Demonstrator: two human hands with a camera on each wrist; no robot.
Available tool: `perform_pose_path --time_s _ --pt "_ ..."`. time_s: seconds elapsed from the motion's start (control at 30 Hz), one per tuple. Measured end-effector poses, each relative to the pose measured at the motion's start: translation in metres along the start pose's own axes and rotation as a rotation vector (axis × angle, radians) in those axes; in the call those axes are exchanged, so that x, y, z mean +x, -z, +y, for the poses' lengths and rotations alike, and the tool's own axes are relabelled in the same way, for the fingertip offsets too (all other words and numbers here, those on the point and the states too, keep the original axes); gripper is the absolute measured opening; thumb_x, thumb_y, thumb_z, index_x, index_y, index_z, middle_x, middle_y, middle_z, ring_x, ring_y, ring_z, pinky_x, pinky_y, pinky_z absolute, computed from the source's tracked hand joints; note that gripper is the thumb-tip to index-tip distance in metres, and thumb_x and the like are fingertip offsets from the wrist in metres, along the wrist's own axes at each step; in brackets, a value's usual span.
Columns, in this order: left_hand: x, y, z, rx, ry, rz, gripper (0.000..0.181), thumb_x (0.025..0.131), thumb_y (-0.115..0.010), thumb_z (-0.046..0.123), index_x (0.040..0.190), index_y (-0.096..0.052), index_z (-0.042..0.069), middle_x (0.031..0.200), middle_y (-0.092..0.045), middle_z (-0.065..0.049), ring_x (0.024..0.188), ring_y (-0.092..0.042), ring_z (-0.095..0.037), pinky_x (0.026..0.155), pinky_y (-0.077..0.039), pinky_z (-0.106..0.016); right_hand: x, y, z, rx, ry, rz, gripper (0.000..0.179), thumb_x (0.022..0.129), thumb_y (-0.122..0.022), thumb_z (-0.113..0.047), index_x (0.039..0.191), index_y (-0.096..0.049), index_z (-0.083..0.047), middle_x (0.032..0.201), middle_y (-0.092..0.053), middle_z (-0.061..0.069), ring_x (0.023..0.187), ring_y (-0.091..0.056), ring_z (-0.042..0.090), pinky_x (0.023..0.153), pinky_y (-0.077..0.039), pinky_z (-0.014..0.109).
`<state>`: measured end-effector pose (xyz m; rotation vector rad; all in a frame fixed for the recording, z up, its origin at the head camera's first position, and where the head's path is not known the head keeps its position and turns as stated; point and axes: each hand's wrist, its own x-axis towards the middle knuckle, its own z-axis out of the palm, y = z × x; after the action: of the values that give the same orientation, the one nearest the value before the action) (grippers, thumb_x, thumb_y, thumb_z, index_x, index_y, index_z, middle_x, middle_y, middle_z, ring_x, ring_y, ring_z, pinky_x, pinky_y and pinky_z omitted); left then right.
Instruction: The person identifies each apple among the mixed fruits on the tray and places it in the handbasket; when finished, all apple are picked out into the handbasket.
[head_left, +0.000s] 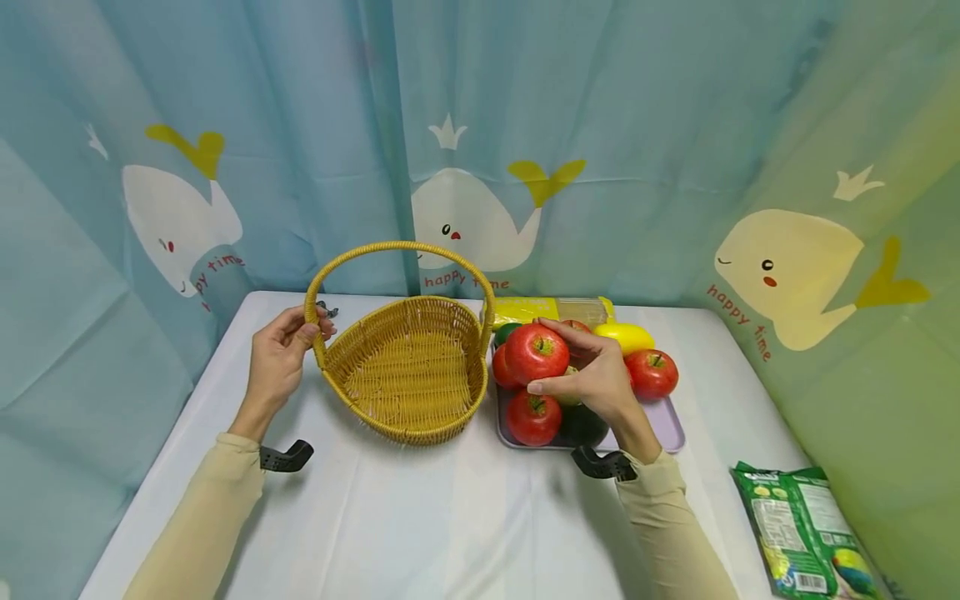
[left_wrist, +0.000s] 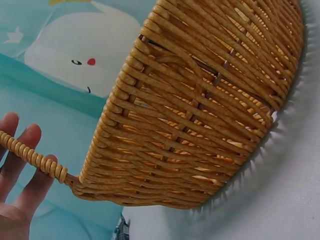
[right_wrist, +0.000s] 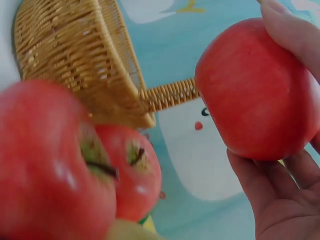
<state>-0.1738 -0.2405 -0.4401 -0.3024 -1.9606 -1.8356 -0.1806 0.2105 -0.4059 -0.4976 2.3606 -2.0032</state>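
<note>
1. Right hand (head_left: 600, 377) — fingers and thumb round an apple (head_left: 537, 352), above the tray (head_left: 670, 427) of fruit (head_left: 654, 373).
2. Left hand (head_left: 277, 356) — pinching the handle (head_left: 405, 246).
3. Basket (head_left: 408, 367) — just left of the tray.

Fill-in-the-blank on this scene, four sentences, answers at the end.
1. The left hand grips the ____ of the wicker basket.
2. The apple held by the right hand is coloured ____.
3. In the head view, the wicker basket stands to the ____ of the tray.
4. The lettering on the curtain reads "happy ____".

Missing words: handle; red; left; time.
</note>
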Motion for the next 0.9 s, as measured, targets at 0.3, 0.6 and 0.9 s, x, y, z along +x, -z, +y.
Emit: perform_pose_path --time_s 0.3,0.6,0.9 --pt "-0.002 -0.001 -0.002 0.003 0.015 0.014 0.028 0.108 -0.058 0.005 0.124 -0.064 -0.017 0.098 -0.076 0.003 0.094 -0.076 -0.008 0.088 -0.064 -0.023 0.009 -0.023 -0.003 -0.001 0.009 -0.043 0.081 0.067 -0.101 -0.003 0.141 -0.07 -0.014 0.129 -0.076 0.004 0.108 -0.075 0.019 0.093 -0.065 0.032" --pt "-0.005 -0.002 -0.003 -0.015 0.033 0.024 0.03 0.108 -0.059 0.005 0.124 -0.062 -0.019 0.097 -0.077 0.004 0.093 -0.077 -0.007 0.087 -0.064 -0.023 0.017 -0.041 -0.007 -0.033 0.02 -0.115 0.08 0.068 -0.101 -0.006 0.141 -0.07 -0.02 0.136 -0.072 0.008 0.11 -0.073 0.023 0.094 -0.065 0.034" --pt "-0.001 -0.002 -0.002 -0.048 0.018 0.021 0.031 0.107 -0.059 0.005 0.124 -0.061 -0.02 0.099 -0.077 0.001 0.093 -0.076 -0.009 0.086 -0.064 -0.022 0.024 -0.05 -0.006 -0.029 0.04 -0.158 0.081 0.067 -0.101 -0.006 0.141 -0.07 -0.018 0.136 -0.073 0.006 0.113 -0.074 0.022 0.097 -0.064 0.034"
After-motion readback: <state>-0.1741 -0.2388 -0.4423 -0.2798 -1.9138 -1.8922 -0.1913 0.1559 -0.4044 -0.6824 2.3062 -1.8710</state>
